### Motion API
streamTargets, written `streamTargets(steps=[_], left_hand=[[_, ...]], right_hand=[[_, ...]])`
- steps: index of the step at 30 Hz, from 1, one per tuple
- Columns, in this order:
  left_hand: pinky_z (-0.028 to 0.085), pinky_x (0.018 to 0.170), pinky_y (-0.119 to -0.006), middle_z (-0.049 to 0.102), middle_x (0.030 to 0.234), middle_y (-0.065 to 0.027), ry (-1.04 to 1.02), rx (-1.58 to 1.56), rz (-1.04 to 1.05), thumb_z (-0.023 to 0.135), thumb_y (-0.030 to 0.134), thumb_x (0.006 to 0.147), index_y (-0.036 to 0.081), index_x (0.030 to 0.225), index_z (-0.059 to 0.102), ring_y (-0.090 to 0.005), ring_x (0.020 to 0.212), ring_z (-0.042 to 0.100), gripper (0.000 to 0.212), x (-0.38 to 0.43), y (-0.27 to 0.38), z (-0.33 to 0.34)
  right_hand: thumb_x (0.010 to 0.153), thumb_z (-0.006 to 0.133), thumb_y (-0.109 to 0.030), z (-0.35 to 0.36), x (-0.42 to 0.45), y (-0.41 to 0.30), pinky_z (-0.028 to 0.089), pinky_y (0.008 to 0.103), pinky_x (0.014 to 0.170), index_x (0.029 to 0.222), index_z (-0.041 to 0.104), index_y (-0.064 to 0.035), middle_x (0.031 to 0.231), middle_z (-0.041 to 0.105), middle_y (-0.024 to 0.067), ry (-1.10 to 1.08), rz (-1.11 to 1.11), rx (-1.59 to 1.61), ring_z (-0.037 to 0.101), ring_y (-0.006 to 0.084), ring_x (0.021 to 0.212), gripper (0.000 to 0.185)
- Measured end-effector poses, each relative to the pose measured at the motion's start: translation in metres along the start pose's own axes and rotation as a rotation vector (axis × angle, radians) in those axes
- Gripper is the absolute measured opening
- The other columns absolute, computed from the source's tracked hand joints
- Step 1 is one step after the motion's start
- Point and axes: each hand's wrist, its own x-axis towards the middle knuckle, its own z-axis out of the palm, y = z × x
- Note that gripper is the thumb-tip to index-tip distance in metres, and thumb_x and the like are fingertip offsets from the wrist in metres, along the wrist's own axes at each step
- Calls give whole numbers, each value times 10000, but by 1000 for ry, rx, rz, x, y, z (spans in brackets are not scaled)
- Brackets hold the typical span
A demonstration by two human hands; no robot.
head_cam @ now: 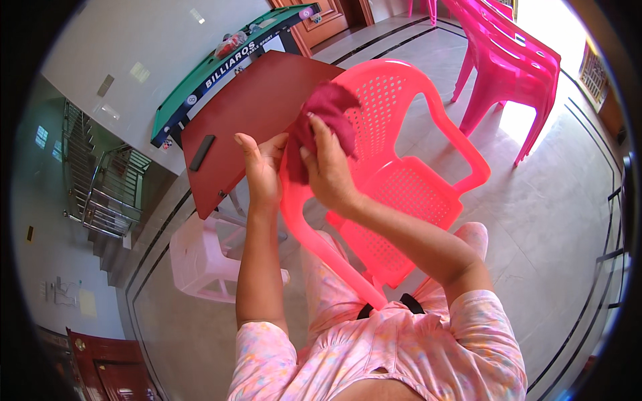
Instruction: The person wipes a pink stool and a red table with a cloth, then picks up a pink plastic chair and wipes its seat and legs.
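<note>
A pink plastic armchair (409,195) with a perforated back and seat is tilted in front of me, one armrest reaching my lap. Bunched in my right hand (328,173) is a dark red cloth (328,108), pressed on the left part of the chair's backrest. My left hand (266,168) is at the backrest's left edge, its thumb raised and apart. Its other fingers bend toward the chair and the cloth. Their tips are partly hidden, so I cannot tell whether they grip the edge.
Beyond the chair stands a dark red table (251,110) with a black rectangular object (202,152) on it. A toy billiard table (200,85) is behind. A pale pink plastic stool (193,255) stands at left, stacked magenta chairs (506,65) at upper right. Tiled floor (541,240) surrounds me.
</note>
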Motion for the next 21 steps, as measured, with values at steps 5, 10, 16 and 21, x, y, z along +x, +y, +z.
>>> streamTargets(steps=[5,10,16,21], left_hand=[[438,822,-296,608,943,-135,43,3,-55,171,781,750,-84,1013,547,-199,862,570,980,-2,9,7],[455,765,-258,613,904,-104,28,-29,-96,409,601,842,-29,952,560,-143,800,577,656,1,2,4],[461,707,-238,617,893,-60,-94,388,71,666,191,786,-26,1000,555,-92,788,562,324,7,1,6],[447,755,-224,608,932,-50,-80,428,37,657,125,787,-14,1029,559,-92,833,561,296,10,2,5]], right_hand=[[785,483,31,10,-36,-21,393,432,815,1247,347,-21,1050,436,271,-17,13,88,457,428,966,485],[769,506,36,13,-78,-22,390,404,814,1199,358,-5,991,457,229,-182,81,40,466,391,899,457],[730,533,4,-14,-138,-5,388,458,718,1100,448,-58,906,480,182,-540,44,-207,482,369,820,385],[731,578,-44,-53,-170,6,422,392,666,1050,513,-66,882,480,157,-713,27,-245,497,341,796,326]])
